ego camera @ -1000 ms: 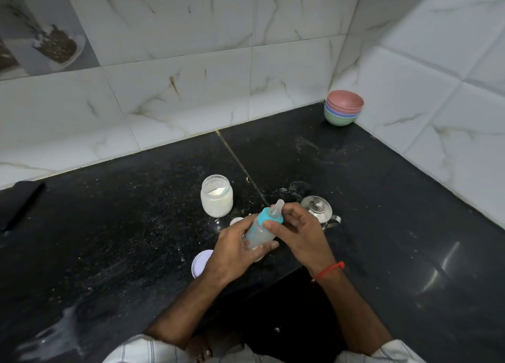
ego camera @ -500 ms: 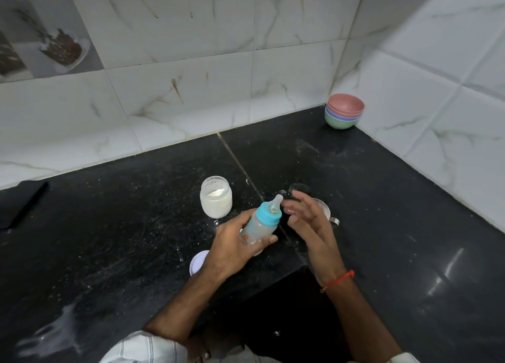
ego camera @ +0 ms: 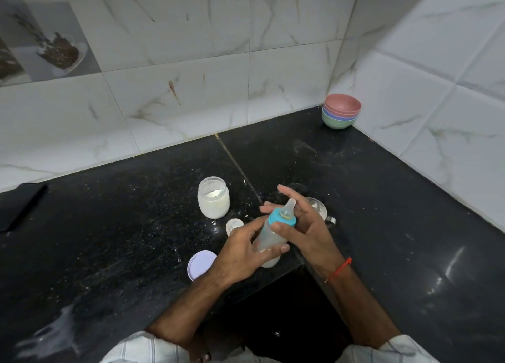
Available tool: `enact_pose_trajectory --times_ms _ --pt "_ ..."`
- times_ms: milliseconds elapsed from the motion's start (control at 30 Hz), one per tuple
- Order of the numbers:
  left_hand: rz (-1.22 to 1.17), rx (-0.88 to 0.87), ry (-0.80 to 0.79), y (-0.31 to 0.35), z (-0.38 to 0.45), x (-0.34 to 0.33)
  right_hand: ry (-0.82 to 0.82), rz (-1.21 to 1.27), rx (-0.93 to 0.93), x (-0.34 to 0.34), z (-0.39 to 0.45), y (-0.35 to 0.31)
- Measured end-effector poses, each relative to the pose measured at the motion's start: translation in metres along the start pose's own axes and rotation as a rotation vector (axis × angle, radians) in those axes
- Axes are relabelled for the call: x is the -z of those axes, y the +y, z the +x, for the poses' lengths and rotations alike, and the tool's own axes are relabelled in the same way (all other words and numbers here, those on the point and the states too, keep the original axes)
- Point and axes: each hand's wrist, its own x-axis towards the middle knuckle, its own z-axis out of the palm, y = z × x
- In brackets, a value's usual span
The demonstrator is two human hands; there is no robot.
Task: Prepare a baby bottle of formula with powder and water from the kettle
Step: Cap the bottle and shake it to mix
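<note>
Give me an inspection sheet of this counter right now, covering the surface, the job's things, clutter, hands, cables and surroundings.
Surface: black stone counter, speckled with white powder, a pale smear at its near left.
Job's things: baby bottle with blue collar and teat on, tilted; open powder jar upright; steel kettle mostly hidden behind the right hand.
Clutter: round white lid lying flat; small white cap; stacked bowls in the corner; dark flat object at far left.
Hands: left hand grips the bottle body; right hand open, thumb at the collar.
Cables: nothing seen.
Surroundings: white marble-look wall tiles.
</note>
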Motion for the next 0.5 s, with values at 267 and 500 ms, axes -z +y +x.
enact_pose_trajectory --times_ms 267,500 --pt "-0.088 -0.015 -0.057 0.015 0.01 0.009 0.113 -0.044 0.072 -0.01 0.007 -0.01" --pt "0.039 -0.068 -0.019 0.021 0.018 0.0 0.407 0.063 -0.008 -0.028 0.017 -0.022"
